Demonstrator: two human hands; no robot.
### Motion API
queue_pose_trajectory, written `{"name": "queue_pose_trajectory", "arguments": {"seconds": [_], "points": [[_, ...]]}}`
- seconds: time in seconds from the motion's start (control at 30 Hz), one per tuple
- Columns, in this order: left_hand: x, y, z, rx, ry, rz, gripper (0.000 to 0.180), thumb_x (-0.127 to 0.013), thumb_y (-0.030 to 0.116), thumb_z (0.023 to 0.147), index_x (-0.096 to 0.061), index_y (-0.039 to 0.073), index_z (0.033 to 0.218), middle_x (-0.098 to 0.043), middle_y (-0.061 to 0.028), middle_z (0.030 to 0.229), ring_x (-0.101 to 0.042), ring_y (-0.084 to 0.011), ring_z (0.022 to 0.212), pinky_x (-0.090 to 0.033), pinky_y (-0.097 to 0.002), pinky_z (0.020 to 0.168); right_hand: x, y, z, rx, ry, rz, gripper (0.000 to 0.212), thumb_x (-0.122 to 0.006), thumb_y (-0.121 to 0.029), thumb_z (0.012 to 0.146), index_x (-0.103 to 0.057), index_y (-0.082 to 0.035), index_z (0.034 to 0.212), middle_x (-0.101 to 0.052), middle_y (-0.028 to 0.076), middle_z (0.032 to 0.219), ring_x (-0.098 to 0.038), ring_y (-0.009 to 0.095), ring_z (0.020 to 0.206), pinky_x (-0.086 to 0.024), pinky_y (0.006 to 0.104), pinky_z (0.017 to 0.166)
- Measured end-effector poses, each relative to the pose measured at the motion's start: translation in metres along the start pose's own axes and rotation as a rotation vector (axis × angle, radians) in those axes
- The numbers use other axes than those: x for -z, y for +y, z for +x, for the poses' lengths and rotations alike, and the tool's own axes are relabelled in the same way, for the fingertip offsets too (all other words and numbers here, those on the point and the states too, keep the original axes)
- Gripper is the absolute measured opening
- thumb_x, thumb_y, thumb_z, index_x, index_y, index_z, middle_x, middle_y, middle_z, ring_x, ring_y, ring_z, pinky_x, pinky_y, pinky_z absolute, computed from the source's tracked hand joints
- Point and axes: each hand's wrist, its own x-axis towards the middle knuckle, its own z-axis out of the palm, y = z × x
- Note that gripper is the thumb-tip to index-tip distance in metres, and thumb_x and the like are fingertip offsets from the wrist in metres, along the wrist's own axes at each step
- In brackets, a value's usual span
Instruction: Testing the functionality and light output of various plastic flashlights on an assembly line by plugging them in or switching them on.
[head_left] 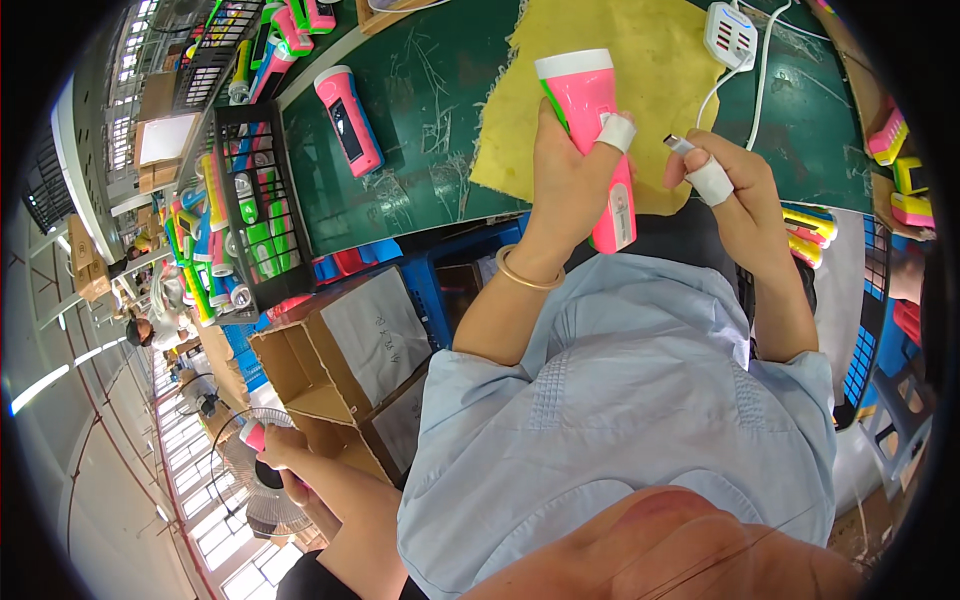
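Observation:
My left hand is wrapped around a pink and green flashlight with a white head rim. The flashlight stands tilted over the yellow cloth, its head pointing away from me. White tape covers my left thumb. My right hand, also with tape on a finger, pinches a white cable plug with its metal tip showing. A gap separates this plug from the flashlight. The plug's cord runs up to a white multi-port USB charger at the back right.
Another pink flashlight lies on the green table to the left. Beside it, a black basket holds several flashlights. Open cardboard boxes stand below left. A co-worker's hand holds something pink near a fan.

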Motion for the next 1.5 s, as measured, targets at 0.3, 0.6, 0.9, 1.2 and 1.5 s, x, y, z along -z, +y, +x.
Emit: {"name": "queue_pose_trajectory", "arguments": {"seconds": [0.3, 0.6, 0.9, 1.2, 1.5], "points": [[0.003, 0.003, -0.005, 0.014, -0.106, 0.04, 0.031, -0.055, 0.004, 0.082, -0.038, 0.001, 0.107, -0.052, -0.0109, 0.092, -0.059, -0.017, 0.07, -0.051, -0.0296, 0.059, 0.004, 0.001, 0.0, -0.053, -0.07, -0.009, 0.023, -0.044, -0.016, 0.09, -0.053, 0.001, 0.076, -0.051, 0.001, 0.063, -0.044, 0.008, 0.058, -0.035, 0.0218, 0.053], [0.002, 0.007, -0.007, -0.071, -0.162, 0.378, 0.055, -0.07, 0.009, 0.066, -0.038, 0.0, 0.109, -0.052, -0.0094, 0.091, -0.054, -0.0174, 0.075, -0.045, -0.0301, 0.068, 0.006, 0.006, 0.012, -0.041, -0.185, -0.008, 0.025, -0.046, -0.017, 0.088, -0.061, 0.003, 0.088, -0.047, 0.002, 0.056, -0.042, 0.007, 0.052, -0.034, 0.025, 0.048], [-0.008, 0.001, -0.009, -0.151, -0.028, 0.55, 0.052, -0.067, 0.007, 0.065, -0.037, -0.003, 0.106, -0.055, -0.0152, 0.084, -0.057, -0.0285, 0.076, -0.046, -0.0348, 0.066, -0.004, 0.011, 0.011, -0.059, -0.068, -0.401, 0.02, -0.048, -0.014, 0.082, -0.06, 0.002, 0.079, -0.052, 0.017, 0.058, -0.05, 0.03, 0.049, -0.038, 0.0362, 0.048], [-0.001, 0.009, -0.015, -0.071, 0.004, 0.419, 0.043, -0.066, 0.007, 0.068, -0.039, -0.001, 0.1, -0.051, -0.0109, 0.078, -0.054, -0.0206, 0.069, -0.045, -0.032, 0.06, 0.012, -0.037, -0.01, 0.112, -0.132, -0.051, 0.026, -0.047, -0.016, 0.088, -0.053, 0.0, 0.069, -0.052, 0.011, 0.056, -0.05, 0.022, 0.048, -0.038, 0.0296, 0.046], [-0.01, 0.014, -0.036, 0.425, -0.391, -0.222, 0.044, -0.067, 0.007, 0.067, -0.045, 0.001, 0.105, -0.051, -0.0047, 0.07, -0.052, -0.0124, 0.049, -0.043, -0.0252, 0.044, 0.024, 0.008, 0.048, 0.147, -0.226, -0.15, 0.033, -0.039, -0.028, 0.09, -0.055, 0.001, 0.083, -0.053, 0.008, 0.076, -0.049, 0.015, 0.067, -0.038, 0.0247, 0.062]]}}
